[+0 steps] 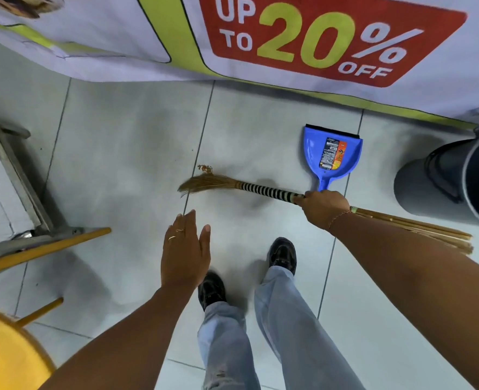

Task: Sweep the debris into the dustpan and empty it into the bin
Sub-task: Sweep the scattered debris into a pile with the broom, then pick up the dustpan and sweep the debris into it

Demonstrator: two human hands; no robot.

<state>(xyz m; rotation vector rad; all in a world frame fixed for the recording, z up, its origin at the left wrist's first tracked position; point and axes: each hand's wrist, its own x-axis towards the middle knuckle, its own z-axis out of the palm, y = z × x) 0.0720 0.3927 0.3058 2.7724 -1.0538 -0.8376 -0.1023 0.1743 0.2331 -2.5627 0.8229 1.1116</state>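
Note:
My right hand [324, 207] grips a straw broom [263, 190] at the end of its black-and-white striped binding. The broom lies nearly level, bristle tip to the left touching the tiled floor. A small pile of brown debris [205, 168] sits on the floor just beyond the bristles. A blue dustpan [331, 153] with a printed label lies flat on the floor past my right hand, its handle pointing toward me. A dark grey bin [463, 175] stands at the far right. My left hand [185, 250] hovers open and empty, palm down, over the floor.
A large sale banner [317, 40] hangs along the far side down to the floor. A metal frame [21, 192] and a yellow pole [44, 249] stand at the left, a yellow stool [4, 350] at bottom left. My feet [282, 254] are on the tiles.

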